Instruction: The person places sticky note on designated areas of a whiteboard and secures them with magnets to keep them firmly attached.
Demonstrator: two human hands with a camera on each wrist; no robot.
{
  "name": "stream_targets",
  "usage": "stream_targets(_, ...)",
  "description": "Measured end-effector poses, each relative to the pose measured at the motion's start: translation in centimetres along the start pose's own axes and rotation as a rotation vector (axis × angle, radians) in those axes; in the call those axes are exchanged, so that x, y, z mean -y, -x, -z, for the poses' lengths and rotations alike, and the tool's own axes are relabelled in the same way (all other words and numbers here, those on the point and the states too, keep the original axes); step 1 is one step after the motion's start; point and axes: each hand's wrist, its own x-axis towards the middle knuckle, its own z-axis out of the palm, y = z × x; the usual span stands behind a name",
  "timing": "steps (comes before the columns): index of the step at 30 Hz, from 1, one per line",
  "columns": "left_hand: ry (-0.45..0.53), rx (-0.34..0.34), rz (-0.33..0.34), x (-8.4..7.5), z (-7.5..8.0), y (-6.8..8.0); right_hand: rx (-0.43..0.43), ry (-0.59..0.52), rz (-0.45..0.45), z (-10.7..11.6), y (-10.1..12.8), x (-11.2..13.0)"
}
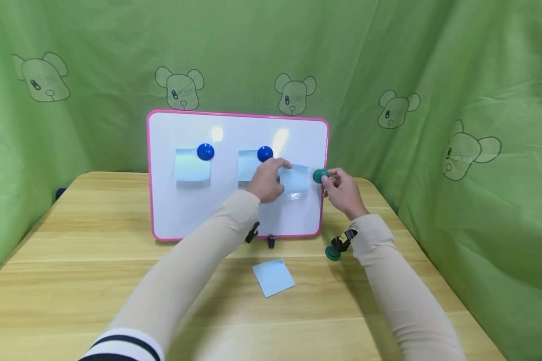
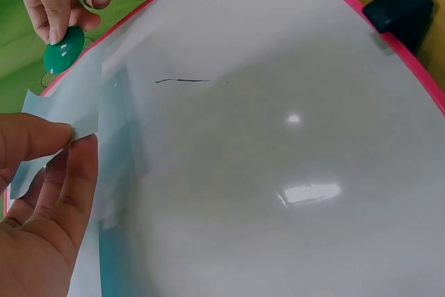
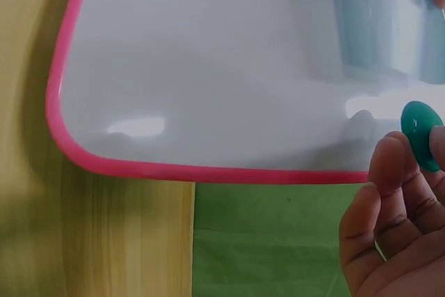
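Left hand [image 1: 267, 181] is on the whiteboard [image 1: 185, 210], grip pinching the left edge of a light-blue sticky note [image 1: 294, 178] between thumb and fingers [image 2: 66, 179] and holding it flat against the board face, right of centre and near the board's right edge. Right hand [image 1: 341, 190] is just beside the board's right edge, grip pinching a green magnet [image 1: 318, 176] between thumb and fingertips; the magnet sits at the pink frame, right next to the note, and I cannot tell whether it touches the board. Whiteboard stands upright near the far edge of the tabletop [image 1: 72, 281], roughly centred, on a black stand [image 1: 271, 241]. Two more notes are already up: one at the board's left [image 1: 192, 165] under a blue magnet [image 1: 205, 151], one at the middle [image 1: 248, 165] under a second blue magnet [image 1: 265, 153], that one partly behind the left hand. A loose sticky note [image 1: 273, 277] lies flat on the tabletop in front of the board, around the middle. Another green magnet [image 1: 332, 253] lies on the tabletop off the board's lower right corner, under the right wrist. Green curtain [image 1: 456, 75] with bear prints behind and along both sides.
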Motion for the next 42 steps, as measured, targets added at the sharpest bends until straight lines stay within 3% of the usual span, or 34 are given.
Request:
stream_targets(12,0.001,-0.009,0.008,-0.3,-0.3,-1.1,-0.01,-0.038,0.009,-0.2,-0.7,0.5)
stream_targets(42,-0.062,-0.038,0.03,-1.2,-0.9,-2.2,-0.03,0.012,-0.004,-0.8,-2.7,3.0)
